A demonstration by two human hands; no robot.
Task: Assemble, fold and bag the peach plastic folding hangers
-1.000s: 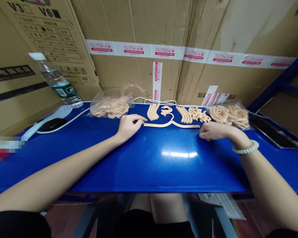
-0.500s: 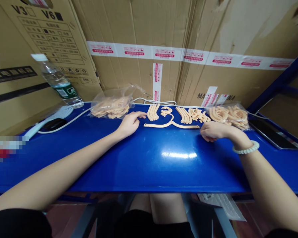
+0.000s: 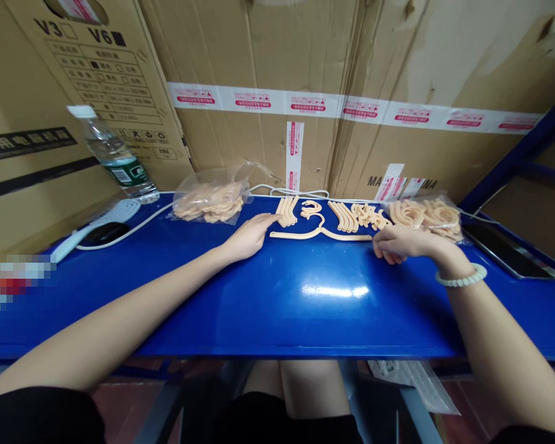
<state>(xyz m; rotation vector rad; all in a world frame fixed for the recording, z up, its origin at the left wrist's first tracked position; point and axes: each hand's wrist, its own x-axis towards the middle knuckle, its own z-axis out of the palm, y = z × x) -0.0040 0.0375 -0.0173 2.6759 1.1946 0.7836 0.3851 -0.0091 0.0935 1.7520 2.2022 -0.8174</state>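
My left hand (image 3: 250, 238) reaches over the blue table with its fingers stretched out. Its fingertips are at the lower left side of a row of curved beige hanger arms (image 3: 287, 212); I cannot tell whether they touch. In front of the row lies an assembled beige clothes hanger (image 3: 320, 232), hook pointing away from me. Loosely curled, my right hand (image 3: 400, 242) rests beside the hanger's right end, with nothing visible in it. Behind are loose hanger hooks (image 3: 311, 208), a second row of hanger arms (image 3: 343, 217) and a heap of small beige pieces (image 3: 369, 216).
Clear bags of beige parts lie at the left (image 3: 209, 200) and right (image 3: 425, 217). A water bottle (image 3: 124, 169), a pale hairbrush (image 3: 111, 214) and a dark oval object (image 3: 105, 234) stand left. A phone-like device (image 3: 506, 250) lies right. Cardboard (image 3: 254, 142) walls the back.
My left hand has moved slightly right, bringing its fingertips up to the left row of hanger arms. My right hand stays by the hanger's end, its fingers shifted a little.
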